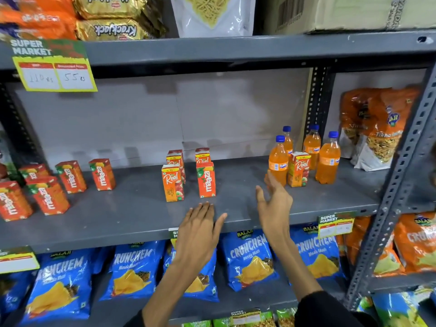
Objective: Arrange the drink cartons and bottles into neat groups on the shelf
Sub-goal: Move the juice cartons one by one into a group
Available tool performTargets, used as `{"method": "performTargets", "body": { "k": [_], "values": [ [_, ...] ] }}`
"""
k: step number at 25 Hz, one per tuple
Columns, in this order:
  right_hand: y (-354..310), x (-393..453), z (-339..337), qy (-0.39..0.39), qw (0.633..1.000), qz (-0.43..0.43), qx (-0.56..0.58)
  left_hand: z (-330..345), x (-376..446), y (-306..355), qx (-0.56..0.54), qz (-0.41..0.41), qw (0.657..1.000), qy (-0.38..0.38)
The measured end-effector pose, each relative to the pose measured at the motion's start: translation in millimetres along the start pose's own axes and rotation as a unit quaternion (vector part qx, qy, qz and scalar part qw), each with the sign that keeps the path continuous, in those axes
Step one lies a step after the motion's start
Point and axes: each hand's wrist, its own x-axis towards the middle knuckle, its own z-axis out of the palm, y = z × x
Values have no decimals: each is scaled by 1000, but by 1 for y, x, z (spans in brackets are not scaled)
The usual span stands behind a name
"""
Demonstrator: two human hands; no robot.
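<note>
The person has two bare hands, the left hand (198, 228) and the right hand (276, 204). There are no rings, no watch and no gloves on them. Both forearms are bare too. A black sleeve (330, 310) covers the right arm near the elbow.

**Open lanes and blockers on the grey drinks shelf**

The grey shelf (141, 223) has two bare stretches. One lies between the left Maaza cartons (70, 177) and the middle carton cluster (188, 175). The other runs from that cluster to the Fanta bottles (304, 156), which crowd a Real carton (299, 169). The front edge is bare. A perforated steel upright (398, 185) blocks the right.
</note>
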Motion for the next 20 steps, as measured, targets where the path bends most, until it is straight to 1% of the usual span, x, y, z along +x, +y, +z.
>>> {"method": "performTargets", "body": {
  "k": [2,4,7,9,13,16,20],
  "values": [
    [-15,-4,26,-60,997,29,44,-3,-8,-20,-3,-17,1000,13],
    [-30,-5,54,-117,990,46,56,-8,-18,-40,-2,-35,999,21],
    [-46,-2,89,-144,988,41,35,-17,-30,-64,-5,-54,998,40],
    [-52,1,105,-157,985,69,34,-21,-37,-78,-6,-60,997,48],
    [-49,10,123,-142,985,95,11,-24,-43,-90,13,-52,998,36],
    [-47,7,121,-134,985,110,9,-25,-44,-89,20,-52,998,31],
    [-58,-18,104,-110,991,75,25,-28,-53,-101,18,-52,997,51]
  ]
}}
